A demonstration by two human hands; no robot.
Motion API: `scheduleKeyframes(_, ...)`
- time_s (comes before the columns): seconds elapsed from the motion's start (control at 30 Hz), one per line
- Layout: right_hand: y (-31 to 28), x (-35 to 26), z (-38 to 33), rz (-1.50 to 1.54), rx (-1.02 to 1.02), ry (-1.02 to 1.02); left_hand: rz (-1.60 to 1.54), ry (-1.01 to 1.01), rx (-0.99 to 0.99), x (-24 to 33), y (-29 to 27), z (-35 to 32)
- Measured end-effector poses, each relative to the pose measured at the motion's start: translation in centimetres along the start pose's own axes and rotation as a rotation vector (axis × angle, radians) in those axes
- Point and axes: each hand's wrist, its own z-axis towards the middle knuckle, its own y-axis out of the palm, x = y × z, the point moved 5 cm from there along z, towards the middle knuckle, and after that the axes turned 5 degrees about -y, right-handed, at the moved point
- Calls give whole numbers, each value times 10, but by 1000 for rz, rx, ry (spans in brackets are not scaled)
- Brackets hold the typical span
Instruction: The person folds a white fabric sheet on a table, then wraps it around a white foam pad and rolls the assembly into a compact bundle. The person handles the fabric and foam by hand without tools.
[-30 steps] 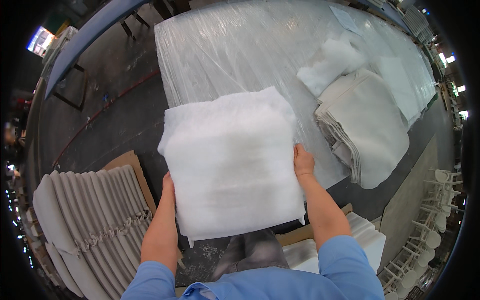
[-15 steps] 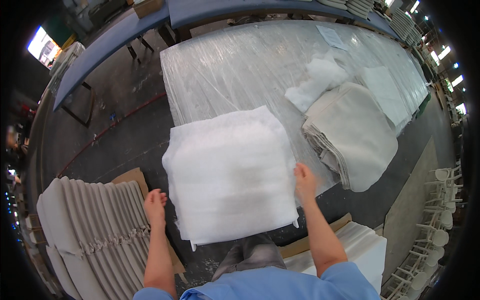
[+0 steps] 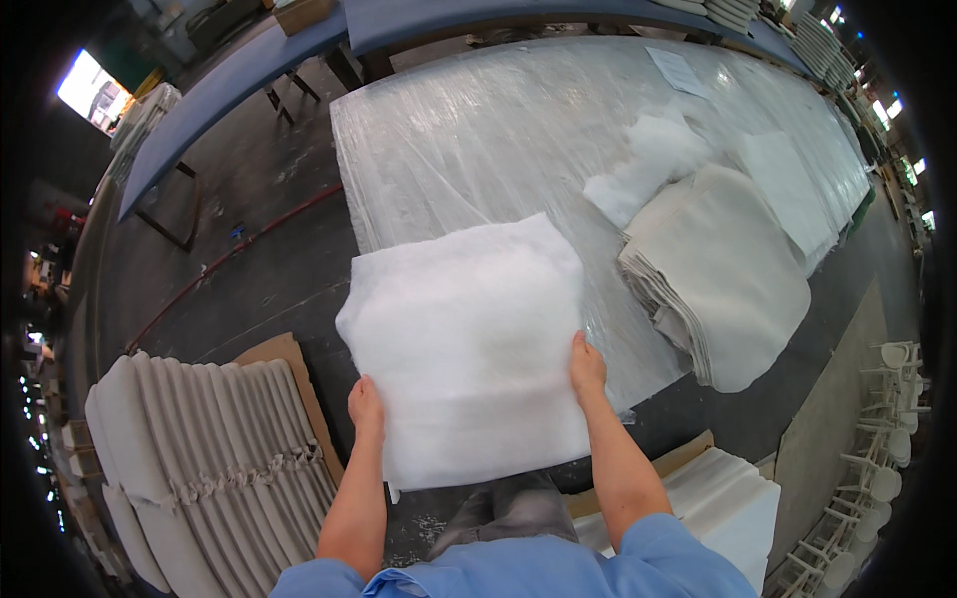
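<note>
A squarish pad covered in fluffy white wadding (image 3: pixel 469 349) lies at the near edge of a plastic-wrapped surface, its front part above my legs. My left hand (image 3: pixel 366 404) is closed on its left edge, the fingers mostly out of sight. At the right edge, my right hand (image 3: pixel 587 367) grips with the thumb on top and the fingers hidden. Both hands press the sides inward. To the right of the pad lies a stack of light grey fabric pieces (image 3: pixel 723 279), with a loose tuft of white wadding (image 3: pixel 658 154) behind it.
Clear plastic film (image 3: pixel 459 140) covers the broad surface ahead. Upholstered grey cushions (image 3: pixel 214 429) stand in a row at my left. White foam pieces (image 3: pixel 723 508) lie near right. Blue-topped tables (image 3: pixel 234 95) run along the back; white chair frames (image 3: pixel 877 468) stand far right.
Both hands have come inward from beside the pad and now hold its left and right edges. The whole view has shifted slightly.
</note>
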Motion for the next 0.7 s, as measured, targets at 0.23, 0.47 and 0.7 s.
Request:
scheduleKeyframes(0.23, 16, 3, 16, 58, -61, 141, -239, -207, -7, -13, 14, 21)
scheduleKeyframes(0.47, -7, 19, 46, 125, -484, 113, -283, -185, -180, -15, -16, 37)
scheduleKeyframes(0.7, -35, -41, 87, 341, -152, 23, -391, -225, -210, 55, -22, 68)
